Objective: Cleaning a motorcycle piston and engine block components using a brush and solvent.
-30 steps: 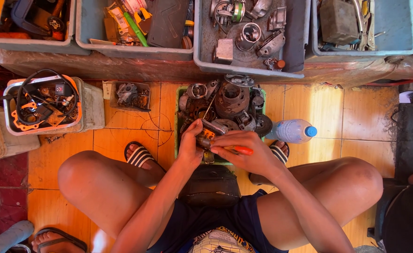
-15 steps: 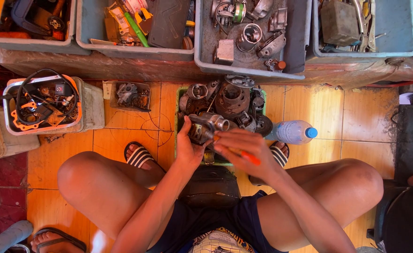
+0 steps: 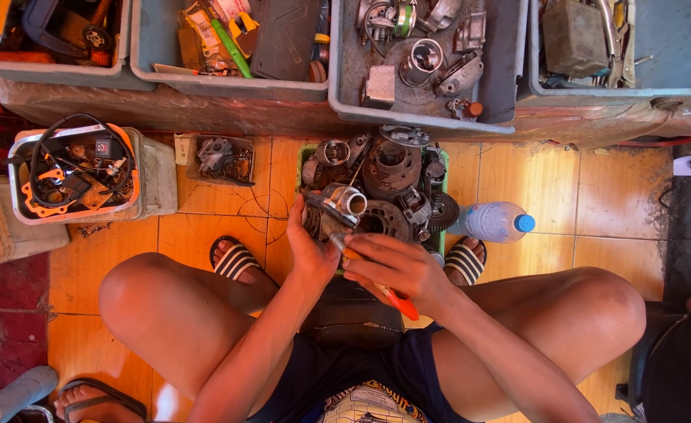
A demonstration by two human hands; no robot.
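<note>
My left hand [image 3: 308,249] grips a grey metal engine part [image 3: 334,210] with a round opening, held up between my knees. My right hand [image 3: 396,268] is closed around a screwdriver with an orange handle [image 3: 397,299], its tip hidden against the part. Just beyond both hands sits a green crate [image 3: 444,188] piled with several dark, greasy engine pieces such as cylinders and gears. My knees frame the crate and my sandalled feet rest beside it.
A clear water bottle with a blue cap [image 3: 493,222] lies right of the crate. A white tub with cables and orange gaskets [image 3: 75,174] stands at left. Grey bins [image 3: 428,63] of metal parts line the top. A small box of parts [image 3: 222,158] sits on the tiled floor.
The metal part has been turned and lifted in my left hand, so its round opening now faces up. My right hand with the screwdriver has shifted lower and to the right.
</note>
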